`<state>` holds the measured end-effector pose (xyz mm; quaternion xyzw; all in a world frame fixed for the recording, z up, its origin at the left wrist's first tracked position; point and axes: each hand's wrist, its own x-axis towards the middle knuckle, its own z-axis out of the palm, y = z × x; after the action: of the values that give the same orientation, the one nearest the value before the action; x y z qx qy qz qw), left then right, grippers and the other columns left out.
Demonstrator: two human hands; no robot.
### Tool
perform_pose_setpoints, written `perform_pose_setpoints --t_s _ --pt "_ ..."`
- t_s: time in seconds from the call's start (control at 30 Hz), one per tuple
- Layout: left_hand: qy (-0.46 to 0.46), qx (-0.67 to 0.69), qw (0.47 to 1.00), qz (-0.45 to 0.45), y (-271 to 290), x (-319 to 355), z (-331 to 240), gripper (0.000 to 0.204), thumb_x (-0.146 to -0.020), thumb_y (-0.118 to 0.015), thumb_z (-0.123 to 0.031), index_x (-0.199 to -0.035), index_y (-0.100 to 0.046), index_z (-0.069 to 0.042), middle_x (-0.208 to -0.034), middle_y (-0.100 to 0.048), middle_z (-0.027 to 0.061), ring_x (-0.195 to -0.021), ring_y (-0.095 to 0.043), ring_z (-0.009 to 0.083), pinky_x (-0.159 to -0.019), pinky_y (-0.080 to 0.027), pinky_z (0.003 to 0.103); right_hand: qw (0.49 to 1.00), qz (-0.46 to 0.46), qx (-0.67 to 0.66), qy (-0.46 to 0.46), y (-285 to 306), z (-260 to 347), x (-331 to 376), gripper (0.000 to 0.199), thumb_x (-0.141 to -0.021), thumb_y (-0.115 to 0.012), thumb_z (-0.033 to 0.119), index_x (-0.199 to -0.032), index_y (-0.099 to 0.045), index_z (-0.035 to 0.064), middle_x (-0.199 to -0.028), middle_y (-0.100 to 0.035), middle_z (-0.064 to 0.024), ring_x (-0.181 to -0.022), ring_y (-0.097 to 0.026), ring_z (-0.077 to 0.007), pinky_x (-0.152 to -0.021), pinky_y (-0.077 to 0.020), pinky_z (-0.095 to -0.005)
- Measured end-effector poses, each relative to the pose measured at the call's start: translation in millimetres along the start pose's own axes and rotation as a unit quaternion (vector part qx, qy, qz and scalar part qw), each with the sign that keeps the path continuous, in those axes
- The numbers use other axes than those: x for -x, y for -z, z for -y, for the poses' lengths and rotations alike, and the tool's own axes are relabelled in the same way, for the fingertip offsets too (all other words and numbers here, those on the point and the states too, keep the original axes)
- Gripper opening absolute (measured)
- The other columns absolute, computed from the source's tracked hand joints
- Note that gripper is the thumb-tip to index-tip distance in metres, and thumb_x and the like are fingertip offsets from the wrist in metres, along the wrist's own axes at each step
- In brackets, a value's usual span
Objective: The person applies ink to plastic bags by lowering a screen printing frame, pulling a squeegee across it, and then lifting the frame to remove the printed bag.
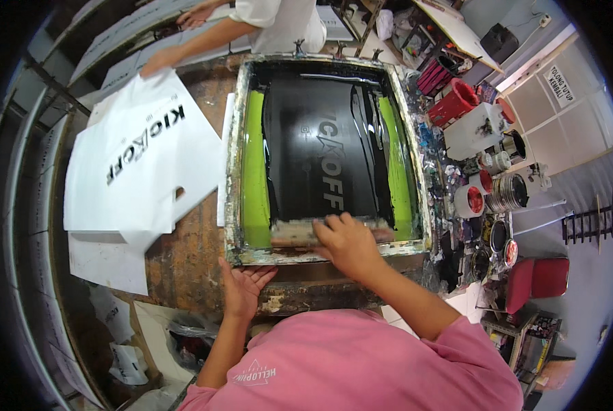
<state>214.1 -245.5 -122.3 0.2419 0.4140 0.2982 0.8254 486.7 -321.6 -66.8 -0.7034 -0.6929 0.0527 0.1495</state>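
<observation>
**Right hand clutching the squeegee at the frame's near end!**

And here the right hand is curling its fingers over the squeegee, gripping it at about the middle of its length! That squeegee is lying crosswise inside the paint-crusted frame, right along the near edge. Beyond it, glossy black ink is covering the mesh, dark lettering is showing through, and bright green strips are flanking it left and right.

Over to the left hand: palm turned up, fingers loosely spread, it's hovering around the frame's near-left corner, by the near edge of the surface. Whether it's touching the frame, I cannot tell.

The frame itself is sitting toward the surface's right side. On the left side, white printed sheets are overlapping one another and reaching past the left edge. At their far corner, a co-worker's hand is blurring into view! Off the right edge, a red tub and ink-stained containers are crowding together.
</observation>
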Motion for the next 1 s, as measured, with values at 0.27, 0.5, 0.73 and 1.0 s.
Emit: perform_pose_setpoints --t_s 0.27,0.5,0.73,1.0 --pt "0.029 -0.029 0.999 -0.016 0 3 0 0.118 -0.098 -0.031 -0.09 -0.166 -0.015 0.005 -0.163 -0.039 0.0324 -0.147 -0.049 0.0465 -0.118 -0.045 0.061 0.992 -0.101 0.067 0.03 -25 -110 -169 0.036 -0.088 -0.082 0.038 -0.108 -0.069 0.0108 -0.101 -0.066 -0.0096 -0.097 -0.068 -0.033 -0.076 -0.059 -0.048" --pt "0.0 -0.027 0.999 0.034 9 0 5 0.106 -0.102 -0.032 -0.085 -0.165 -0.022 0.0 -0.158 -0.047 0.0309 -0.141 -0.056 0.0445 -0.118 -0.047 0.061 0.984 -0.133 0.114 0.037 -25 -176 -279 0.042 -0.097 -0.07 0.053 -0.104 -0.072 0.0117 -0.098 -0.069 -0.0114 -0.099 -0.071 -0.0346 -0.078 -0.0585 -0.0501" --pt "-0.044 0.003 0.996 0.073 21 -9 19 0.092 -0.107 -0.034 -0.076 -0.16 -0.036 -0.001 -0.149 -0.057 0.029 -0.137 -0.059 0.0435 -0.118 -0.047 0.061 0.997 0.079 0.007 0.015 42 -108 -179 0.047 -0.102 -0.065 0.053 -0.101 -0.071 0.0057 -0.089 -0.072 -0.0263 -0.089 -0.07 -0.0484 -0.078 -0.053 -0.0585" --pt "-0.119 0.003 0.985 0.122 13 1 11 0.078 -0.111 -0.036 -0.067 -0.14 -0.048 0.005 -0.134 -0.065 0.0303 -0.132 -0.063 0.0456 -0.117 -0.049 0.061 0.999 0.025 -0.028 -0.038 65 11 2 0.036 -0.095 -0.077 0.039 -0.115 -0.073 0.0088 -0.105 -0.067 -0.0164 -0.094 -0.069 -0.0409 -0.078 -0.0544 -0.0512"
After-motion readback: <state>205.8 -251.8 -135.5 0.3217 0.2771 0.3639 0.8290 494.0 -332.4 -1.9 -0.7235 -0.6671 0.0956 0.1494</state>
